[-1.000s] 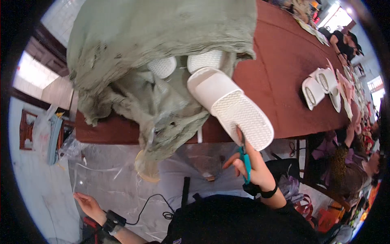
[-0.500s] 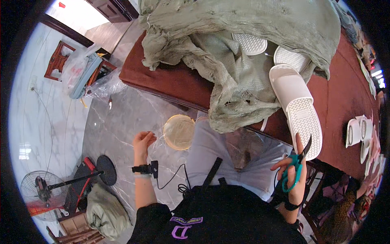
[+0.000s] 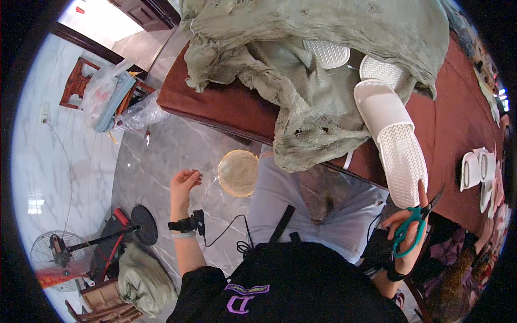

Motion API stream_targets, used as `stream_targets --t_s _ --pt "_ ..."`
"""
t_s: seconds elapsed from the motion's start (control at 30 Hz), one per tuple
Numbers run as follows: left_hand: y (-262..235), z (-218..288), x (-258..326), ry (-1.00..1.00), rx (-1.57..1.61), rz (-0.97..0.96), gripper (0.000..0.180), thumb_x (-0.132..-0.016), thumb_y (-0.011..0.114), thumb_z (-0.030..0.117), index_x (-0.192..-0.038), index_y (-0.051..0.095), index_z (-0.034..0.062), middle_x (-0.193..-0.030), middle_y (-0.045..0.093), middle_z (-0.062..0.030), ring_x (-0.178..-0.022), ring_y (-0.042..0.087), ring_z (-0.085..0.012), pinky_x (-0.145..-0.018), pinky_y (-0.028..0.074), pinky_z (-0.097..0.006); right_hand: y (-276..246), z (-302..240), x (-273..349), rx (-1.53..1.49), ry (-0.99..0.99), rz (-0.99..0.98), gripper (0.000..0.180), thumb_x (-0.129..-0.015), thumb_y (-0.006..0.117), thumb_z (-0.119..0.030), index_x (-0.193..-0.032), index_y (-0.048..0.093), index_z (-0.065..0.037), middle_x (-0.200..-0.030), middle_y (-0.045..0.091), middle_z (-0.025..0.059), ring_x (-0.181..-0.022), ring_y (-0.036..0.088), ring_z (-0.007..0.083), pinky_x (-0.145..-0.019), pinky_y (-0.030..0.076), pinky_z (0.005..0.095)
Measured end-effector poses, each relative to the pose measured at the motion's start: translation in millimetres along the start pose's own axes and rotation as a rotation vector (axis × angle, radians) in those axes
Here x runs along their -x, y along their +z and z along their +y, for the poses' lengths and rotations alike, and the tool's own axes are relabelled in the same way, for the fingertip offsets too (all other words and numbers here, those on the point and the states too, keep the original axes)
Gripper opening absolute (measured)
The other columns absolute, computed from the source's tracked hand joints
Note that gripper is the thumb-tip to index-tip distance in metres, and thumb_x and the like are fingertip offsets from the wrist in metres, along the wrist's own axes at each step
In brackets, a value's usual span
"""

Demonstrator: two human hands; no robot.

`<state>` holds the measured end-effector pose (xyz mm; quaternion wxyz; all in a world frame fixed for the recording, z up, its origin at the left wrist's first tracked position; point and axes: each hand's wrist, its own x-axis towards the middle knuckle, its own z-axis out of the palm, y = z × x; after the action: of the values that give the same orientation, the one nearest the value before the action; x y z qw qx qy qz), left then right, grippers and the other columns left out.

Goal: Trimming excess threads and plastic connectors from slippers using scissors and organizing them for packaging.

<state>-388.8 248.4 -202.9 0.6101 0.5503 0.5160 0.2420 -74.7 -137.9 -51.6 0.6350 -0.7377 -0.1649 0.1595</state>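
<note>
In my right hand is a pair of scissors with teal handles, my fingers through the loops. Its dark blades are slightly parted and point up and right over the brown table edge. The index finger stretches along the toe end of a white slide sandal, which lies on the table. Two more white slides poke out of a grey-green woven sack behind it. My left hand is raised over the floor at left, fingers curled together; whether they pinch something small cannot be made out.
Below and between my hands, a round yellow-rimmed bin stands on the marble floor. At the lower left are a standing fan and a stuffed sack. Folded white pieces lie at the table's right. A bagged chair stands at upper left.
My right hand has moved right with the scissors, and the blades now tilt further to the right. The left hand has shifted slightly left and up. The slides and sack stay in place.
</note>
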Motion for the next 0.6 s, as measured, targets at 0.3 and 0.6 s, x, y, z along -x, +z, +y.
stream_targets --t_s 0.3,0.6 --pt "1 -16 -23 -0.01 -0.11 -0.02 0.017 -0.079 0.067 0.01 -0.093 0.062 0.0004 -0.082 0.065 -0.0073 -0.073 0.062 -0.0153 -0.065 0.05 -0.028 -24 13 4 0.053 -0.045 0.047 0.066 -0.095 0.035 -0.047 -0.142 0.017 -0.004 -0.064 0.057 0.0078 -0.044 0.043 0.007 -0.04 0.031 0.0186" --pt "73 59 -19 0.735 -0.637 0.23 0.036 -0.077 0.067 0.009 -0.112 0.058 0.0032 -0.104 0.062 -0.0142 -0.096 0.058 -0.0233 -0.085 0.044 -0.031 -50 42 -19 0.284 -0.004 0.215 0.046 -0.091 0.051 -0.016 -0.134 0.039 -0.007 -0.074 0.054 0.002 -0.05 0.041 0.0045 -0.044 0.031 0.0174"
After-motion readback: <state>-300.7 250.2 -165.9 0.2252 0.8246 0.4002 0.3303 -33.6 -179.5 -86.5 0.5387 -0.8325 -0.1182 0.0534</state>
